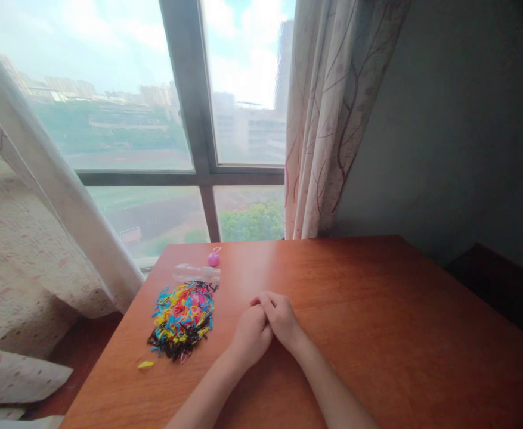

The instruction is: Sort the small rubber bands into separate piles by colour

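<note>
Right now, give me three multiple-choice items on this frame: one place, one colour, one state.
1. Where is the pile of small elastic bands?
A. left of the hands
B. right of the hands
C. on the window sill

2. What colour is the small round object by the table's far edge?
A. green
B. pink
C. white

3. How are the left hand and right hand?
A. spread apart
B. lifted off the table
C. together, resting on the table

Key: 1 A, the pile lies left of both hands; 2 B, it is plainly pink; 3 C, the hands touch on the tabletop.
</note>
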### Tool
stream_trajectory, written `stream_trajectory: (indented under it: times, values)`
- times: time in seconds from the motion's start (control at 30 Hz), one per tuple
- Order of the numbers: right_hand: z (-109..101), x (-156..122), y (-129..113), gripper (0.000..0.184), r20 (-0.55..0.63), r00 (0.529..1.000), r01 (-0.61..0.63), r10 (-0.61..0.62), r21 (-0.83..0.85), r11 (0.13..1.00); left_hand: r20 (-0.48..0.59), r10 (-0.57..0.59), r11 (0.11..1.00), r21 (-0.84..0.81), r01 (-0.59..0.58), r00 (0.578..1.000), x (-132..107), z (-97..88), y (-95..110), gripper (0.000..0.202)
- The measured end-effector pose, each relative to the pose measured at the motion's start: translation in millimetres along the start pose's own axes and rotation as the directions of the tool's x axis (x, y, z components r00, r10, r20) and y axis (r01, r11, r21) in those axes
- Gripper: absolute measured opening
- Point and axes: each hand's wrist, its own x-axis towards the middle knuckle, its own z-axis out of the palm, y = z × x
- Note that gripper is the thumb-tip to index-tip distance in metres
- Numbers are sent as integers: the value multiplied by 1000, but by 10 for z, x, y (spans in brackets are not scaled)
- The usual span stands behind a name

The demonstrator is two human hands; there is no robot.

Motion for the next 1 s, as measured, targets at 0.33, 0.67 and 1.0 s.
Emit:
stream_trajectory:
  times: [0.33,0.67,1.0]
  values:
    - [-3,1,5,45,4,1000,-3,3,4,1000,3,-3,1000,0,3,1000,2,-4,-1,40]
    - [-10,-1,0,45,2,1000,-2,2,-5,1000,-3,-2,1000,-3,2,1000,8,2,-1,39]
    - [1,6,10,45,0,1000,6,-6,-8,1000,-4,12,1000,-16,-12,1000,1,2,-15,40]
